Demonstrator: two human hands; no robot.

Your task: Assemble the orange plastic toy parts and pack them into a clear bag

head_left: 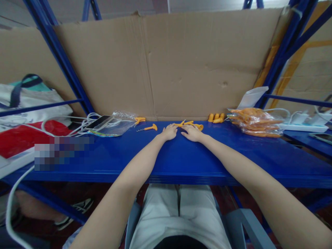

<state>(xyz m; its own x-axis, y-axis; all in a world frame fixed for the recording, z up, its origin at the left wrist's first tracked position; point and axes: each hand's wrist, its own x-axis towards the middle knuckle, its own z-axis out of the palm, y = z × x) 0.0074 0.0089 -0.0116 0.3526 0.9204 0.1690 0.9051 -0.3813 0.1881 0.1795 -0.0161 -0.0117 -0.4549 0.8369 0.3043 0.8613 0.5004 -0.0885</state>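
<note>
My left hand (pixel 169 132) lies on the blue tabletop with its fingers stretched forward, palm down. Beside it on the right, my right hand (pixel 191 132) rests palm down too, fingers spread. Just past the fingertips of both hands lie orange plastic parts (pixel 190 122) with a small metallic piece among them; whether the fingers touch them I cannot tell. Left of my left hand is an orange T-handled corkscrew (pixel 150 127) with its metal spiral pointing left. Behind it, another orange piece with a spiral (pixel 140 120) sits against the cardboard.
Several orange caps (pixel 217 118) stand and lie at the back right, near a clear bag of orange parts (pixel 255 121). White cables (pixel 77 126) and a plastic sleeve (pixel 114 127) lie on the left. A cardboard wall (pixel 181 65) closes the back; blue posts (pixel 63 62) frame it.
</note>
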